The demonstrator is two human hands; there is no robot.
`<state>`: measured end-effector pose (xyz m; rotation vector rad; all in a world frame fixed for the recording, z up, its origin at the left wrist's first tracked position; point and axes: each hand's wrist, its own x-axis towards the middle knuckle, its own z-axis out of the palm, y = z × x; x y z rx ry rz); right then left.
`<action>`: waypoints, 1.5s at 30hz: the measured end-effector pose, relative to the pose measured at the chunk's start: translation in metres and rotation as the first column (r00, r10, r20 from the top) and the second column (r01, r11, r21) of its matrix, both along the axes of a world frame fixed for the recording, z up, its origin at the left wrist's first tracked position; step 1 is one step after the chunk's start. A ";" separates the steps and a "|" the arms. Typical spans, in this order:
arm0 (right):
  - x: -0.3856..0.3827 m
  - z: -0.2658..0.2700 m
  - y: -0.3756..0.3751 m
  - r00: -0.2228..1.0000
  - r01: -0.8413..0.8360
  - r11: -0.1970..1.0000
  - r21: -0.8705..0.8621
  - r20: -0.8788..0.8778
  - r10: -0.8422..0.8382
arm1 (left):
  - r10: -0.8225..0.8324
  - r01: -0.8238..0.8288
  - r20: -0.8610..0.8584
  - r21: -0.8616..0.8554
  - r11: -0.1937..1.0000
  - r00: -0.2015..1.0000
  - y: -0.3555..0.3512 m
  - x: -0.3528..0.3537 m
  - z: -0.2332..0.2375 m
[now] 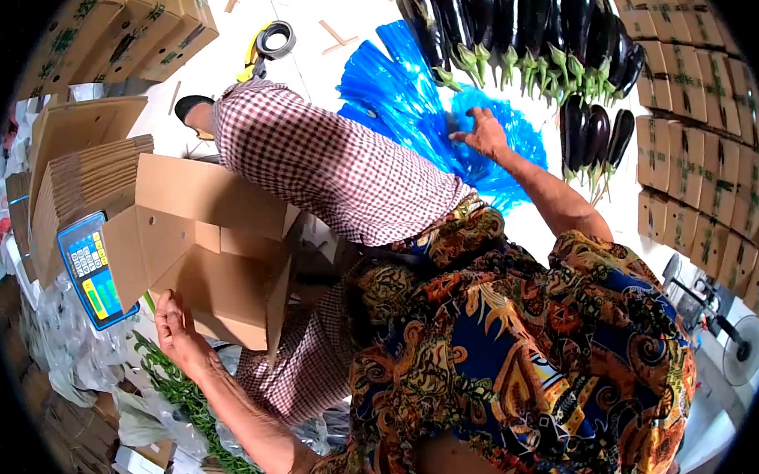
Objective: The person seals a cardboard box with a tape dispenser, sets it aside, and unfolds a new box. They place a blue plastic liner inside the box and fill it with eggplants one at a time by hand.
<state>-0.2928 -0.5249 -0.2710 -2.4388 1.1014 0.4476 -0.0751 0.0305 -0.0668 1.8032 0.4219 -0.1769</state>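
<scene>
An open cardboard box [218, 263] rests tilted by my knees, its flaps spread and its inside bare. My left hand [177, 329] is at the box's lower left edge, fingers closed on the cardboard. My right hand [482, 135] is over a pile of blue plastic strips [403, 107], its fingers apart and nothing visible in them. Beyond that hand, dark eggplants [522, 15] with green stems lie in a row on the white floor, and a smaller group of eggplants [595, 131] lies to the right.
A digital scale display [91, 269] stands left of the box, beside stacked flat cardboard [93, 179]. A tape dispenser [267, 47] lies above my knee. Packed cartons [705, 151] are stacked at right. Green chilies [182, 393] lie lower left, and a fan [742, 351] stands lower right.
</scene>
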 end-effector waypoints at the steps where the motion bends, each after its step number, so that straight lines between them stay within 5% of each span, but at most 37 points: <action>1: -0.003 -0.002 0.000 0.990 -0.005 1.000 0.025 -0.139 0.008 | 0.007 -0.007 -0.003 -0.001 1.000 1.000 -0.009 -0.001 0.004; 3: -0.010 -0.018 -0.014 0.914 -0.010 0.997 0.078 -0.404 0.041 | 0.026 -0.026 -0.007 -0.001 1.000 1.000 -0.037 -0.003 0.015; 4: -0.024 -0.043 -0.020 0.915 -0.026 0.998 0.064 -0.401 0.050 | -0.027 0.027 0.008 -0.013 1.000 1.000 -0.041 -0.005 0.013; 8: -0.036 -0.040 -0.019 0.996 0.063 0.993 0.098 -0.068 -0.057 | -0.040 0.042 0.066 -0.032 0.999 0.997 -0.083 -0.011 0.035; 11: -0.025 -0.038 -0.031 0.867 0.194 0.883 0.427 0.347 -0.358 | -0.165 0.176 0.209 -0.035 0.984 0.964 -0.119 -0.019 0.050; 14: 0.038 0.069 -0.003 0.733 0.144 0.547 0.825 0.282 -0.619 | -0.373 0.312 0.219 0.268 0.912 0.902 -0.188 -0.042 0.076; 16: 0.076 0.139 0.027 0.695 0.046 0.383 0.922 0.246 -0.675 | -0.585 0.605 0.250 -0.007 0.796 0.772 -0.215 -0.050 0.062; 19: 0.109 0.212 0.056 0.691 -0.191 0.230 0.954 0.297 -0.659 | -0.721 0.775 0.303 -0.110 0.623 0.623 -0.276 -0.061 0.038; 20: 0.114 0.239 0.067 0.686 -0.248 0.188 0.950 0.310 -0.659 | -0.651 0.761 0.444 -0.118 0.638 0.615 -0.291 -0.065 0.034; 22: 0.119 0.282 0.082 0.688 -0.404 0.181 0.897 0.428 -0.586 | -0.726 0.780 0.410 0.052 0.623 0.553 -0.313 -0.054 0.019; 25: 0.123 0.332 0.087 0.564 -0.579 0.212 0.787 0.575 -0.593 | -0.917 0.905 0.225 0.202 0.374 0.328 -0.323 -0.037 0.013; 26: 0.120 0.349 0.090 0.469 -0.508 0.319 0.800 0.568 -0.677 | -0.849 0.876 0.408 0.197 0.441 0.335 -0.323 -0.039 0.004; 27: 0.124 0.353 0.081 0.395 -0.646 0.270 0.714 0.616 -0.682 | -0.861 0.891 0.435 0.232 0.389 0.262 -0.322 -0.035 -0.002; 29: 0.139 0.363 0.077 0.232 -0.692 0.400 0.601 0.711 -0.664 | -0.904 0.763 0.410 0.545 0.348 0.119 -0.290 -0.026 0.021; 30: 0.147 0.364 0.077 0.129 -0.731 0.473 0.491 0.781 -0.611 | -0.818 0.764 0.575 0.515 0.389 0.029 -0.285 -0.014 0.016; 31: 0.158 0.367 0.078 0.055 -0.726 0.535 0.433 0.811 -0.582 | -0.846 0.783 0.533 0.525 0.333 0.003 -0.270 -0.004 0.030; 33: 0.180 0.372 0.093 -0.003 -0.663 0.613 0.430 0.817 -0.577 | -0.976 0.708 0.203 0.677 0.199 0.080 -0.240 0.002 0.071; 35: 0.190 0.367 0.103 0.033 -0.699 0.590 0.403 0.843 -0.536 | -0.958 0.702 0.218 0.653 0.283 0.183 -0.204 0.007 0.102; 37: 0.193 0.354 0.108 0.084 -0.810 0.497 0.312 0.899 -0.429 | -0.847 0.754 0.098 0.411 0.513 0.523 -0.140 -0.001 0.124; 38: 0.199 0.357 0.133 0.026 -0.685 0.628 0.370 0.874 -0.485 | -0.872 0.737 0.088 0.498 0.457 0.482 -0.117 -0.001 0.141; 39: 0.200 0.357 0.135 0.034 -0.685 0.627 0.370 0.876 -0.481 | -0.894 0.711 0.067 0.581 0.395 0.442 -0.103 -0.001 0.150; 40: 0.202 0.356 0.137 0.041 -0.686 0.626 0.371 0.878 -0.476 | -0.873 0.782 0.078 0.411 0.468 0.481 -0.085 0.001 0.152; 41: 0.206 0.354 0.138 0.033 -0.701 0.612 0.365 0.874 -0.484 | -0.797 0.769 -0.085 0.340 0.541 0.598 -0.077 -0.004 0.162; 45: 0.255 0.332 0.111 0.059 -0.831 0.441 0.340 0.841 -0.537 | -0.671 0.632 -0.107 0.472 0.615 0.733 -0.035 -0.001 0.138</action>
